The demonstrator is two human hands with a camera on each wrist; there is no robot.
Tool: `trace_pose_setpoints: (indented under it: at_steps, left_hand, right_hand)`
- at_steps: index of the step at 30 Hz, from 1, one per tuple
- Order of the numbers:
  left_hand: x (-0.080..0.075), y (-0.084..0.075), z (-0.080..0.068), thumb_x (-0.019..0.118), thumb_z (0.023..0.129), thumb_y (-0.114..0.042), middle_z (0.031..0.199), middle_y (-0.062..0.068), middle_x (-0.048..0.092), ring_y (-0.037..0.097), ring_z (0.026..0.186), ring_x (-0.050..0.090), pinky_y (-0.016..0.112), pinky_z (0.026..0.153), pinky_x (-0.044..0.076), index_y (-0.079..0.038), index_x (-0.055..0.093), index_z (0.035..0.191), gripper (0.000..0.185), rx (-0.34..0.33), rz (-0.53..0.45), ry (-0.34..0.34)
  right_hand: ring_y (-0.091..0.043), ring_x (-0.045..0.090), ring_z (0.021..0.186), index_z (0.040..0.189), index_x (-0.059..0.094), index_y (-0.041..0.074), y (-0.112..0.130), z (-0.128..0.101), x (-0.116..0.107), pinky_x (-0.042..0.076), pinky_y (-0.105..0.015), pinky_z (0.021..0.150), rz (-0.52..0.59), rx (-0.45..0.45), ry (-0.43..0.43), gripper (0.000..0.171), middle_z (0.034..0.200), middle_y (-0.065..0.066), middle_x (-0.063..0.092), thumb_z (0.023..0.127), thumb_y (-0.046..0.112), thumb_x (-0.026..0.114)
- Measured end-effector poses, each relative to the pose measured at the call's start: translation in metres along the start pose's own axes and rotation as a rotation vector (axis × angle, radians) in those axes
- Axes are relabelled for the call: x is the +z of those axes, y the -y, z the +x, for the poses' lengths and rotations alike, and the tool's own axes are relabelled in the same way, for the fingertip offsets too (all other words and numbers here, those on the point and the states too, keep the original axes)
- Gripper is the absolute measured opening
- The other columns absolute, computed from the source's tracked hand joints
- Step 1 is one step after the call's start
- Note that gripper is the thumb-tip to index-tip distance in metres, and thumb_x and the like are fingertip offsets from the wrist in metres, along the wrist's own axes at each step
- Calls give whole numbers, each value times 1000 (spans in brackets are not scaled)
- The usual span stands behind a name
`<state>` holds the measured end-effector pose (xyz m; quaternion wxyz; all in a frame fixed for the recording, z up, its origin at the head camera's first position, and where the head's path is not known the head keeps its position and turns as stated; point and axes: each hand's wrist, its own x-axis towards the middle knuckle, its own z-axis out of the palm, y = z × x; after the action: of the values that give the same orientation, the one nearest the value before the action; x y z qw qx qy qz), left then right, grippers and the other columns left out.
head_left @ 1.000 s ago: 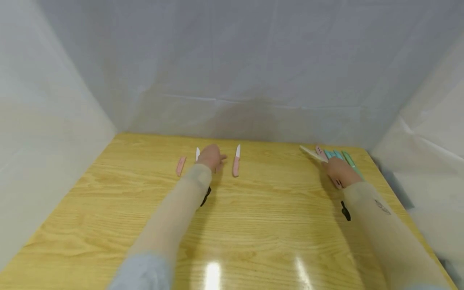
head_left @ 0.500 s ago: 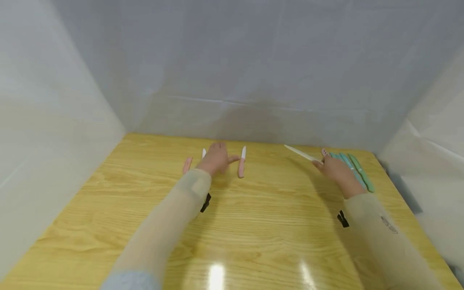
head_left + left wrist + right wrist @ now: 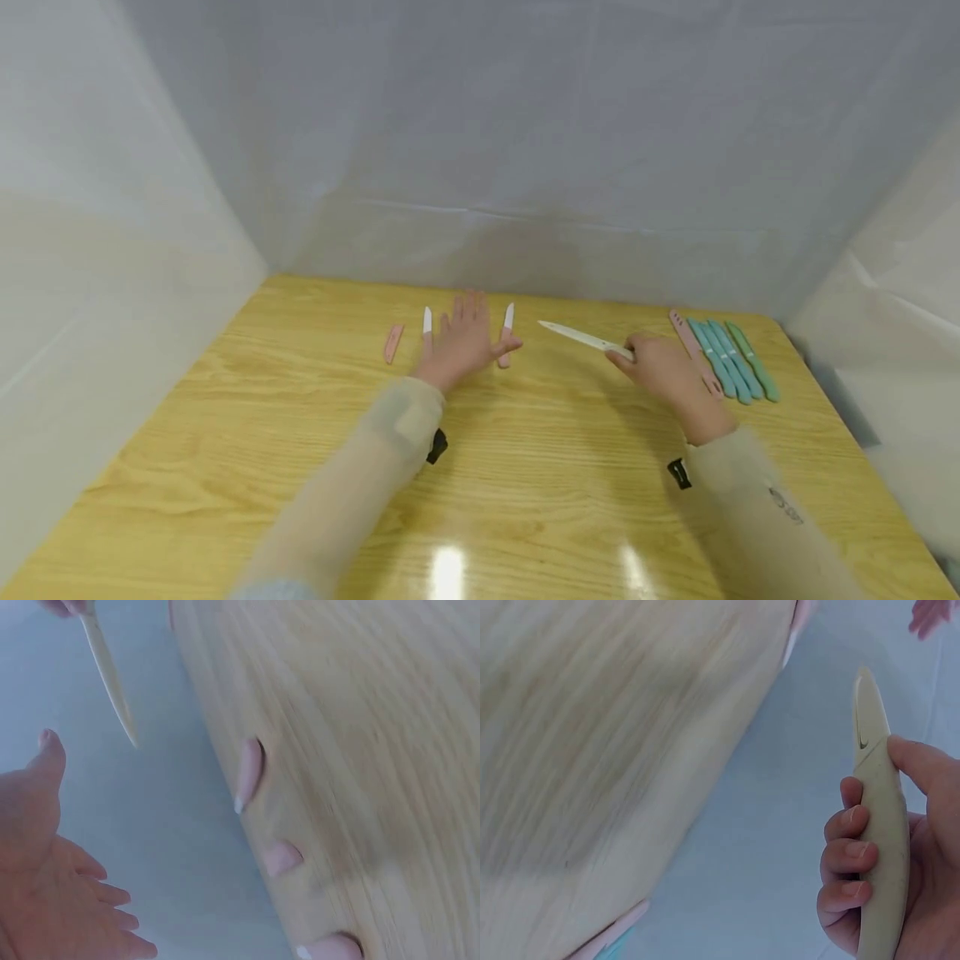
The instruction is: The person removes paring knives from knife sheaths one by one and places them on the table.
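Cream-coloured knife (image 3: 585, 337) gripped in right hand (image 3: 663, 371), fingers curled round handle, blade pointing toward left hand (image 3: 461, 342). Left hand held flat, fingers spread, holding nothing, over far edge of table (image 3: 525, 467). Around left hand: pink sheath (image 3: 392, 343) left of it, two pink knives (image 3: 507, 335) flanking it. Right of right hand: row of pink, teal and green sheathed knives (image 3: 723, 358), untouched. Judged: sorting partly done; cream knife not yet laid down, row remaining.
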<state>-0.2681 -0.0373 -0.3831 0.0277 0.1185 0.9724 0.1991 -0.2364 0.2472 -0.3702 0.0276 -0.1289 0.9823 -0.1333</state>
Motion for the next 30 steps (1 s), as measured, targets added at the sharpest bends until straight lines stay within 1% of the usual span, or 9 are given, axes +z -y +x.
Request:
trace_pose_setpoints:
  at_steps: [2,4,7,13,18,20,22,26,30]
  left_hand:
    - [2,-5,-4,46,91,-67,162,18,-4,35,149,-5,56,119,7,-1,0,154,102,27,10,6]
    - [5,-9,-9,46,90,-67,162,18,-2,35,149,-6,57,118,5,-1,1,154,102,45,24,17]
    - [7,-14,-17,45,90,-67,162,18,0,35,149,-7,58,118,3,-1,3,154,101,78,50,34]
    - [12,-25,-33,42,91,-66,161,17,0,33,149,-5,55,119,1,0,3,154,99,158,95,57]
    - [14,-37,-42,40,92,-66,162,16,2,31,150,1,53,119,6,0,7,154,97,230,170,77]
    - [14,-40,-45,40,92,-66,162,15,4,30,150,3,53,119,9,0,9,154,95,262,206,83]
    - [14,-43,-47,41,92,-66,161,14,7,30,150,5,52,119,9,-1,11,154,94,293,229,89]
    - [15,-45,-50,42,92,-65,160,13,19,31,149,10,52,119,9,-2,18,153,91,353,263,83]
    - [16,-43,-51,42,92,-64,156,12,30,31,148,18,51,120,2,-2,26,151,87,430,297,86]
  right_hand:
    - [-15,49,56,104,59,-4,7,-3,3,40,-30,56,-8,-19,-12,39,67,-5,54,100,34,52]
    - [-15,47,55,104,59,-3,13,-6,7,38,-29,54,-14,-25,-7,39,66,-5,53,100,35,52]
    - [-15,47,54,104,59,-1,21,-12,12,36,-28,51,-29,-29,-4,38,67,-4,53,99,37,54]
    - [-14,47,54,103,60,3,36,-21,18,36,-28,50,-34,-31,-17,38,72,-3,55,98,40,55]
    - [-13,46,54,102,61,4,47,-27,21,36,-27,50,-52,-69,-40,36,74,-3,57,97,39,57]
    - [-12,45,53,101,62,4,50,-29,23,35,-26,49,-62,-94,-59,35,74,-3,58,96,38,59]
    - [-11,45,53,100,62,5,52,-31,26,36,-25,48,-70,-118,-82,33,77,-3,60,95,38,61]
    - [-9,46,56,98,63,7,52,-33,30,38,-25,50,-70,-171,-101,31,83,-3,63,93,38,63]
    - [-7,48,61,98,63,8,53,-36,31,42,-25,54,-47,-238,-83,30,84,0,63,92,38,64]
